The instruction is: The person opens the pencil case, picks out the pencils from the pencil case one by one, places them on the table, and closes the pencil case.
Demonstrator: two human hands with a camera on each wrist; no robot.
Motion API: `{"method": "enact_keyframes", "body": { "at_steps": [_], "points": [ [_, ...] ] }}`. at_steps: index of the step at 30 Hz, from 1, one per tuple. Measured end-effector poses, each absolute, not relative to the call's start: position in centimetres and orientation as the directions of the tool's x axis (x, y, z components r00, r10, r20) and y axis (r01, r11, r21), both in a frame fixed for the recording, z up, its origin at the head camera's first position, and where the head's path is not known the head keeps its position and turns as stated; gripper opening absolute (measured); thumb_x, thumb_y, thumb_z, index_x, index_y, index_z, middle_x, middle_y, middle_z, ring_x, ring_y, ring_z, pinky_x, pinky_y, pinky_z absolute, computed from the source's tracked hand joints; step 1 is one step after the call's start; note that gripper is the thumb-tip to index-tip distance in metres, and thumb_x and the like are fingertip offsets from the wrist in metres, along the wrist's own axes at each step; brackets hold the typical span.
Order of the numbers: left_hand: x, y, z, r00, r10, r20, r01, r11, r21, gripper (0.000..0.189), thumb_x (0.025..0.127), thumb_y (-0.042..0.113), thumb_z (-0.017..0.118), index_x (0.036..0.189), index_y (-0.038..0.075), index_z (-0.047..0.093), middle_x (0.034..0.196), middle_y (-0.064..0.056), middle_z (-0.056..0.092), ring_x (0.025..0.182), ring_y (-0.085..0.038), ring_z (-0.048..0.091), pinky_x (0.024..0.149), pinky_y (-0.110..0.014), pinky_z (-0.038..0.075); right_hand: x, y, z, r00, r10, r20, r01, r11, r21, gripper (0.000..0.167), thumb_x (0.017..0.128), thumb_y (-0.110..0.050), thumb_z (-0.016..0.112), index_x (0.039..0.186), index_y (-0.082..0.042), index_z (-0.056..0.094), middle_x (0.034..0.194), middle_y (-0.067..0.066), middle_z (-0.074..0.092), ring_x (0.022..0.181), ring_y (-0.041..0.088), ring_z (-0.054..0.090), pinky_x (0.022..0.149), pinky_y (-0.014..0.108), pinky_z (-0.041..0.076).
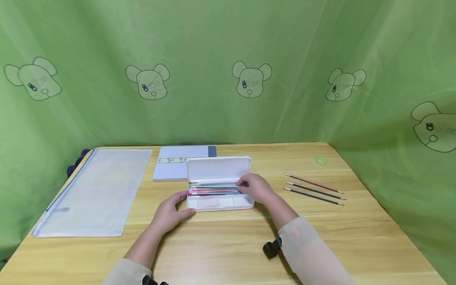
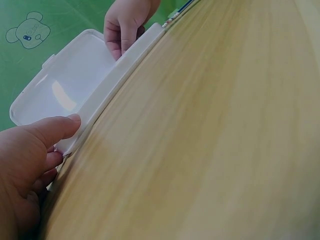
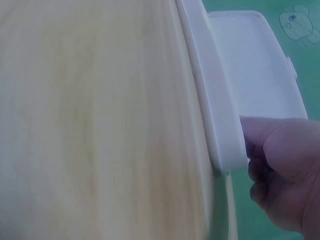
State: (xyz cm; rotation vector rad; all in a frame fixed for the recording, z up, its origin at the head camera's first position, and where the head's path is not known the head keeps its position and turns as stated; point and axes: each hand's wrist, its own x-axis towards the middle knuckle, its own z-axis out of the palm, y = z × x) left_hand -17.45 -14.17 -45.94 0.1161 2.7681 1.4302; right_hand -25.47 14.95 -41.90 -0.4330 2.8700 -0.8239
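A white pencil case point(image 1: 221, 206) lies on the table with its lid point(image 1: 219, 169) raised. Several pencils or pens point(image 1: 210, 190) in green, red and dark colours lie lengthwise in its rear part. My left hand point(image 1: 170, 213) grips the case's left end, thumb along the front edge and fingers at the side. Over the right end, my right hand point(image 1: 256, 187) reaches in, thumb and forefinger at the end of a green pencil point(image 1: 215, 187). The case wall hides those fingertips in the left wrist view and partly in the right wrist view.
Right of the case lie a reddish pencil point(image 1: 313, 183) and two dark pencils point(image 1: 313, 195). A small green ring point(image 1: 320, 160) is farther back. Behind the case lies a pale notebook point(image 1: 171, 170); a translucent zip pouch point(image 1: 96, 194) covers the left side. Green curtain point(image 1: 228, 71) surrounds the table.
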Motion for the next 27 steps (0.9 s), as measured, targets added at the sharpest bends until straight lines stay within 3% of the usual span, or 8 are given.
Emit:
{"method": "enact_keyframes", "body": {
  "at_steps": [3, 13, 21, 27],
  "points": [
    [-17.4, -14.2, -46.0, -0.997, 0.077, 0.015, 0.057, 0.580, 0.813, 0.069, 0.081, 0.033, 0.079, 0.140, 0.009, 0.053, 0.143, -0.011, 0.056, 0.140, -0.035, 0.042, 0.119, -0.052, 0.031, -25.4, 15.4, -41.9, -0.944, -0.330, -0.030, -0.256, 0.782, -0.568, 0.013, 0.089, -0.014, 0.070, 0.100, -0.008, 0.074, 0.093, 0.003, 0.068, 0.087, 0.016, 0.059, 0.089, 0.039, 0.052],
    [-17.4, -14.1, -45.8, -0.997, 0.077, 0.012, 0.054, 0.577, 0.815, 0.069, 0.081, 0.032, 0.079, 0.141, 0.009, 0.052, 0.143, -0.011, 0.056, 0.141, -0.035, 0.042, 0.119, -0.052, 0.031, -25.3, 17.7, -42.1, -0.930, -0.364, -0.047, -0.223, 0.662, -0.715, 0.022, 0.090, -0.018, 0.069, 0.109, -0.007, 0.073, 0.088, 0.005, 0.063, 0.076, 0.014, 0.051, 0.066, 0.025, 0.046],
    [-17.4, -14.1, -45.8, -0.997, 0.074, 0.001, 0.043, 0.578, 0.815, 0.069, 0.081, 0.031, 0.079, 0.141, 0.009, 0.052, 0.144, -0.011, 0.055, 0.141, -0.034, 0.041, 0.119, -0.051, 0.031, -24.9, 20.6, -41.7, -0.940, -0.339, -0.021, -0.212, 0.634, -0.743, 0.026, 0.089, -0.022, 0.070, 0.110, -0.007, 0.073, 0.098, 0.007, 0.068, 0.084, 0.016, 0.054, 0.074, 0.027, 0.047],
    [-17.5, -14.1, -45.9, -0.997, 0.076, -0.003, 0.041, 0.578, 0.815, 0.069, 0.082, 0.031, 0.078, 0.141, 0.009, 0.051, 0.145, -0.011, 0.054, 0.142, -0.034, 0.040, 0.120, -0.051, 0.030, -24.2, 23.5, -41.0, -0.943, -0.331, -0.018, -0.218, 0.661, -0.718, 0.026, 0.091, -0.024, 0.068, 0.111, -0.007, 0.072, 0.093, 0.007, 0.066, 0.081, 0.017, 0.052, 0.068, 0.026, 0.046]
  ]
}}
